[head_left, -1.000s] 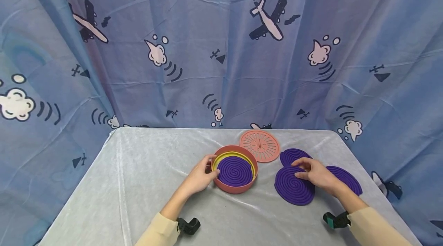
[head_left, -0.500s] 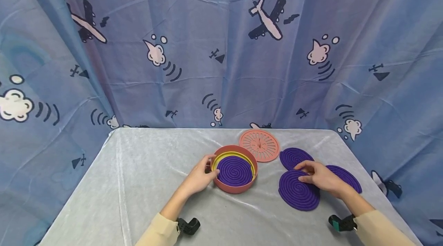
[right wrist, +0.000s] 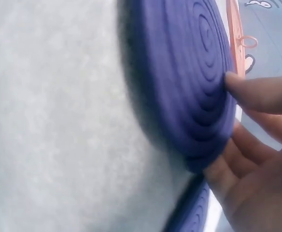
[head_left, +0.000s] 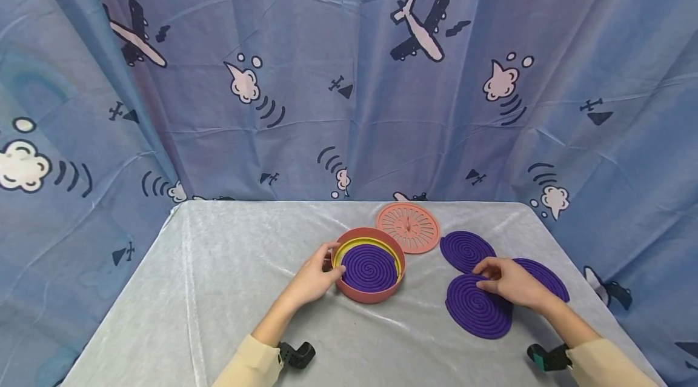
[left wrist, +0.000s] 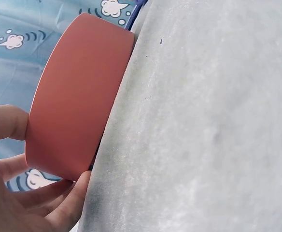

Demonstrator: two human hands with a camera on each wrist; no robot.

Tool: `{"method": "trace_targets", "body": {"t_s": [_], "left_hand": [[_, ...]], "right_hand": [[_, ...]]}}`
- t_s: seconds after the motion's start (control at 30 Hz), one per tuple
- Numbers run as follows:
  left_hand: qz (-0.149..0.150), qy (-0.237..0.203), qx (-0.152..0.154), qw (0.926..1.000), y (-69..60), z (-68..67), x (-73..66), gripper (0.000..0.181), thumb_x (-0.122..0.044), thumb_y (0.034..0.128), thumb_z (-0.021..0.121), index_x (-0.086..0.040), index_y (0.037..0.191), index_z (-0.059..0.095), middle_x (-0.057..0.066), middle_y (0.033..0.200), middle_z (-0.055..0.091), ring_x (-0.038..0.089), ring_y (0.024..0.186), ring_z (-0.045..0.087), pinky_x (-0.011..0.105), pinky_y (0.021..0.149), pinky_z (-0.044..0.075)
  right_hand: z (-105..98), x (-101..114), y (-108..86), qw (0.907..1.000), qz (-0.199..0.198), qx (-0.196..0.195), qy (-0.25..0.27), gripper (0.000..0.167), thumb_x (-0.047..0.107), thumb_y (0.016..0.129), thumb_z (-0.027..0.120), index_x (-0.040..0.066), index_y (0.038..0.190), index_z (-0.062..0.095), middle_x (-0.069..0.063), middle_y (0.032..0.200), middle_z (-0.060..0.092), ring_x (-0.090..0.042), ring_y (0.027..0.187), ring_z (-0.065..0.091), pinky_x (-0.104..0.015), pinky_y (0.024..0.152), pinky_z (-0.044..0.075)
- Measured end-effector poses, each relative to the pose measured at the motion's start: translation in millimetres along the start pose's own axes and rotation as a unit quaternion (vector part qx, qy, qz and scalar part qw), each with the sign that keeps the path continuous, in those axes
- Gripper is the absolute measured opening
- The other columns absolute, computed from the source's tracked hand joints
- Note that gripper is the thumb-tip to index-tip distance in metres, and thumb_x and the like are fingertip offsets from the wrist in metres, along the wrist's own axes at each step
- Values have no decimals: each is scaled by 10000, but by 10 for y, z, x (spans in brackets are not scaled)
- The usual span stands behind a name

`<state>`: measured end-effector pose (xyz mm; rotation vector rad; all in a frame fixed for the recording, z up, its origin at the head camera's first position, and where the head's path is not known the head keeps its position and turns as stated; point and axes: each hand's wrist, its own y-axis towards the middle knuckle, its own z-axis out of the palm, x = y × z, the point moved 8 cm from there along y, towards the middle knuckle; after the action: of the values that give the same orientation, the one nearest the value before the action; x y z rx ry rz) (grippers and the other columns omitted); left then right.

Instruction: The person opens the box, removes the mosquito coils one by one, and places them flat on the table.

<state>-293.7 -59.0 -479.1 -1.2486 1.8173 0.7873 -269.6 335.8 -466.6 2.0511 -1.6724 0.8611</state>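
Purple spiral disc [head_left: 478, 311]: on the right side of the table [head_left: 251, 254], toward the person. Round, so no long axis to reckon with; coiled face up. Shadow alongside in the right wrist view; apparently raised at the grip, contact of the near edge with the cloth not determinable.

Pinched at the far rim by the right hand [head_left: 512, 283], one fingertip on the coiled face, others at the edge. Hence bulk of the disc nearward and leftward of the grip. Left hand [head_left: 315, 278] well apart from it.

Next outward: coral bowl [left wrist: 78, 96], well to the left and slightly farther off. Gripped at its left wall by the left hand. Inside: yellow ring [head_left: 366, 241] and seated disc [head_left: 369, 269]. Judged the governing relation: held disc to bowl, leftward across a wide gap.

Farther out: far disc [head_left: 465, 249] beyond the held one; side disc [head_left: 548, 277] partly hidden behind the right hand; slotted lid [head_left: 408, 228] just behind the bowl, rightward.
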Motion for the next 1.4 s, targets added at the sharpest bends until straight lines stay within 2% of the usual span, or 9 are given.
{"method": "trace_targets", "body": {"t_s": [0.1,0.2,0.37,0.57,0.83,1.17,1.27,1.4], "left_hand": [[-41,3,-6,10000,0,-6,5,539,-250,975,652,-97,1463,483,180,1305,588,309,1157,602,523,961,484],[-40,22,-24,10000,3,-15,8,535,-247,977,652,-97,1462,484,184,1306,588,312,1155,603,524,959,485],[-30,58,-36,10000,11,-26,13,532,-253,980,652,-101,1461,484,178,1304,590,306,1149,603,518,954,489],[-61,81,-7,9999,26,-23,19,537,-264,982,653,-107,1465,481,167,1299,590,293,1140,598,515,950,488],[91,51,-3,9999,38,-7,-6,530,-244,975,653,-88,1454,486,167,1264,599,280,1110,609,492,936,490],[40,27,40,10000,16,18,-8,538,-251,980,650,-81,1461,480,174,1288,596,306,1135,608,507,940,496],[48,6,33,10000,12,10,-4,536,-247,977,650,-82,1458,482,174,1288,596,310,1139,607,513,952,489],[89,-4,6,10000,13,2,6,531,-236,970,654,-79,1449,488,168,1266,601,299,1123,613,503,952,485]], "right_hand": [[-48,64,18,9983,-257,-210,-489,167,91,882,759,29,1025,699,-7,894,645,-147,797,581,-286,664,479],[-77,143,49,9963,-388,-368,-673,145,72,886,750,30,1017,706,1,890,662,-143,800,599,-290,668,498],[-46,292,142,9971,-314,-398,-565,144,81,927,706,21,1058,699,-10,919,659,-168,836,598,-308,696,507],[49,596,286,9965,-562,-501,-362,167,115,956,690,19,1092,706,-16,957,675,-180,872,614,-333,734,514],[283,934,439,9960,-663,-582,158,210,150,977,680,27,1146,705,-53,1042,701,-237,945,663,-344,724,538],[641,1046,530,9906,-556,-445,1171,371,188,976,694,-10,1286,642,-166,1212,672,-324,1061,659,-288,710,574],[718,1069,559,9879,-607,-396,1372,395,189,975,695,-17,1305,624,-185,1233,658,-363,1121,636,-310,753,585],[787,1083,603,9846,-780,-410,1511,404,201,974,701,-13,1308,623,-196,1273,640,-401,1190,603,-456,917,549]]}}
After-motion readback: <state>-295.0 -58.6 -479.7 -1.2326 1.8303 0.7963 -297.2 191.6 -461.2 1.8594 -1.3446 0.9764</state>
